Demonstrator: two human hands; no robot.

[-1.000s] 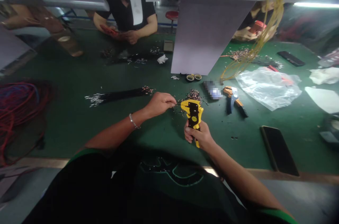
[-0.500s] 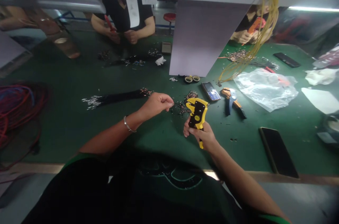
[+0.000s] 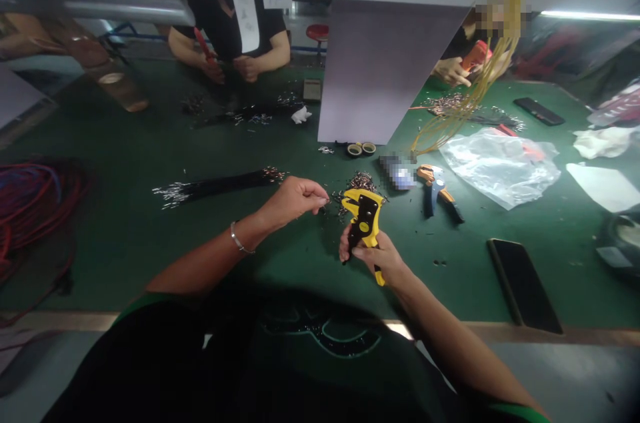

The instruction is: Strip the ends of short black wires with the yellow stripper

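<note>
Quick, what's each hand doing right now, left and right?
Left hand: fingers pinched shut; too small to tell if it holds anything.
Right hand: closed, holding a yellow wire stripper.

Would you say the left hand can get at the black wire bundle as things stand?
Probably yes: the left hand sits just short of the black wire bundle, with no object apparent between them.

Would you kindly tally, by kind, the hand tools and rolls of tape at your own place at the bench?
Yellow wire stripper, held in the right hand: 1
Orange-and-blue-handled pliers: 1
Rolls of tape: 2
Total: 4
</note>
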